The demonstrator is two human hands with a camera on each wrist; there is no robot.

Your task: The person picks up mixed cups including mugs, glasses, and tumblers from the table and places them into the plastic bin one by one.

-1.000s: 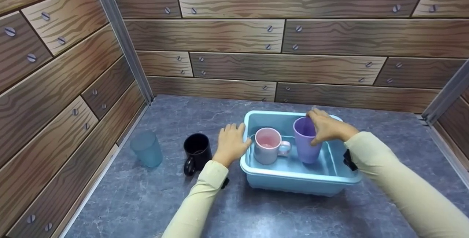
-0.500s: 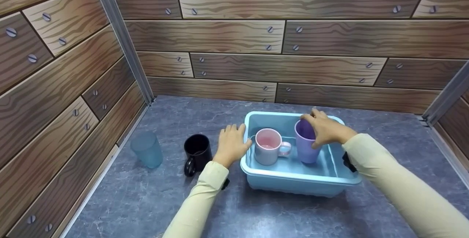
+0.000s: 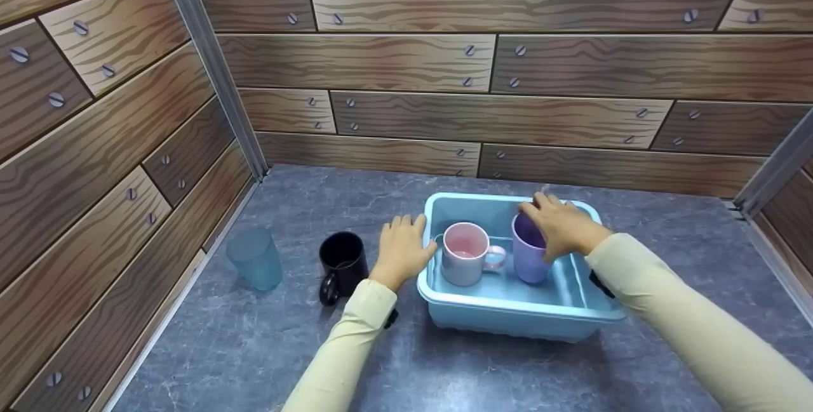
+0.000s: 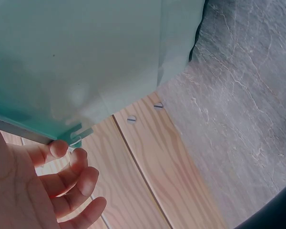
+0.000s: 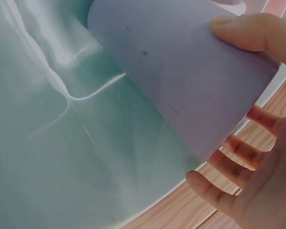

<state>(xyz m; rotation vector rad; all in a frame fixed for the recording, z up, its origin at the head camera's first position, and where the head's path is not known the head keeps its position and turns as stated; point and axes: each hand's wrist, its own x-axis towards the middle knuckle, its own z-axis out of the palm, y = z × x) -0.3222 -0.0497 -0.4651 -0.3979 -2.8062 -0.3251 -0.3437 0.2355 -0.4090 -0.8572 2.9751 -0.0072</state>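
A purple cup (image 3: 530, 265) stands upright in the right part of a light blue plastic tub (image 3: 508, 322). My right hand (image 3: 568, 228) holds it near the top, thumb on its outer side and fingers around the far rim. Beside the cup in the tub is a mug (image 3: 462, 267), grey outside and pink inside, its handle toward the cup. My left hand (image 3: 400, 252) rests at the tub's left rim, its fingers loose. In the left wrist view the fingers (image 4: 88, 181) hang free next to the tub wall (image 4: 109, 57).
Left of the tub, a black mug (image 3: 343, 266) stands on the grey marbled table (image 3: 209, 348), close to my left hand. Farther left is a translucent blue cup (image 3: 255, 259). Wood-patterned walls (image 3: 406, 63) enclose the back and sides.
The purple cup has shifted slightly and stands more upright. My right hand has moved a little to the left over its rim. The left hand has stayed in place.
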